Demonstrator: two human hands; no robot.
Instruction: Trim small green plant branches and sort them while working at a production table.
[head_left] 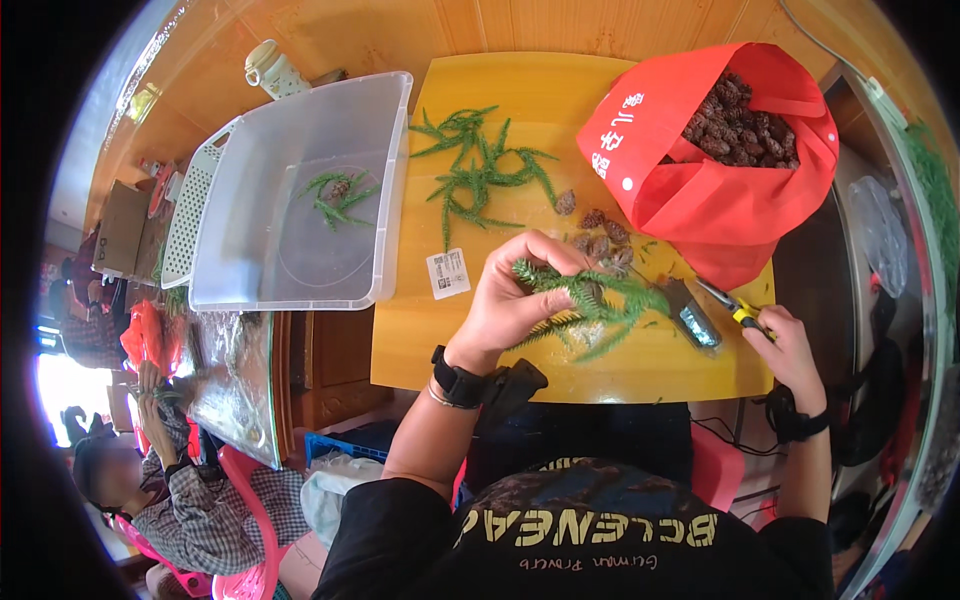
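Observation:
My left hand pinches a green artificial pine sprig between thumb and fingers over the yellow table. Its needled branches spread to the right; its centre is partly hidden by my fingers. Farther right, my right hand is closed round the yellow-and-black handles of pliers, whose jaws point up and left toward a dark, shiny bundle. Between the hands and the red bag lie several loose pine cones. More green sprigs rest at the back of the table.
A clear plastic bin at the left holds one sprig with a pine cone. Pine cones fill the red bag. A white label lies near the bin. Behind it stands a cup. Another person sits at the lower left.

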